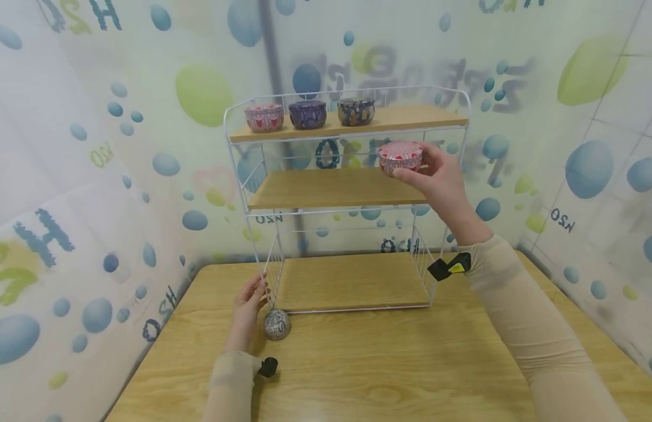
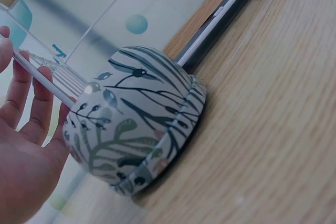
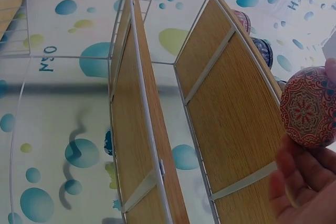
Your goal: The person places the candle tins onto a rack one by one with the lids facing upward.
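My right hand (image 1: 444, 179) pinches a round tin (image 1: 400, 157) with a red and pale pattern between thumb and fingers. It holds the tin in front of the white wire rack (image 1: 336, 212), above middle-shelf height at the right. In the right wrist view the base of the tin (image 3: 307, 107) shows a red and blue rosette. My left hand (image 1: 249, 302) holds the rack's front left post low down, thumb on one side and fingers behind. Beside that hand a black-and-white leaf-patterned tin (image 2: 134, 121) rests rim-down on the table, near the foot of the post.
On the top shelf (image 1: 410, 117) stand a pink-red tin (image 1: 265, 118), a purple-blue tin (image 1: 307, 115) and a dark floral tin (image 1: 355, 112). The rack has wooden middle (image 1: 315, 187) and bottom (image 1: 352, 281) shelves. It stands on a wooden table (image 1: 383, 363) before a patterned curtain (image 1: 204, 94).
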A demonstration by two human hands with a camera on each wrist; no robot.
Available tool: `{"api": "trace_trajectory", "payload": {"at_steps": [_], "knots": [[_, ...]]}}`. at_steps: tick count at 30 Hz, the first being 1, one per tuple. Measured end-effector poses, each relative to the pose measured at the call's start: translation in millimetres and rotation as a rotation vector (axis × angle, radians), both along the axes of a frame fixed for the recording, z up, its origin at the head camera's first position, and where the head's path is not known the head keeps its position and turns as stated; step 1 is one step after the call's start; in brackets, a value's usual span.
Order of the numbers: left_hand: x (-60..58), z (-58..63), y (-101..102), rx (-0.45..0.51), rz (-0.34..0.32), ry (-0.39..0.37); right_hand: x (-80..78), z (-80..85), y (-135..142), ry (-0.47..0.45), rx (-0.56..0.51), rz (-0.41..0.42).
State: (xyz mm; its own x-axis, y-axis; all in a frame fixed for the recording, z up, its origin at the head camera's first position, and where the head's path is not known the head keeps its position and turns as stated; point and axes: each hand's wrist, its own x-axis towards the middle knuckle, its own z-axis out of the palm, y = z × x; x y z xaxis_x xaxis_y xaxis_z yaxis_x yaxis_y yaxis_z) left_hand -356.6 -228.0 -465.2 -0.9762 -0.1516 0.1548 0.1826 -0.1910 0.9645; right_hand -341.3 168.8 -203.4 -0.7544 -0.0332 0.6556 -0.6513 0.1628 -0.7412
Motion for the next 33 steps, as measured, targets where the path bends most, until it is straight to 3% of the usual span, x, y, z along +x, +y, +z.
{"api": "trace_trajectory", "payload": {"at_steps": [11,22,33], "knots": [[1.2,-4.1,2.5,-0.030,0.033,0.038,-2.6,10.9,4.3,0.033,-0.047,-0.017],[2.2,-4.0,2.5,-0.032,0.033,0.045,0.2,31.0,7.9,0.056,-0.006,-0.113],[4.6,-1.2,3.0,-0.040,0.031,0.045,1.4,49.3,10.2,0.058,-0.019,-0.150]]}}
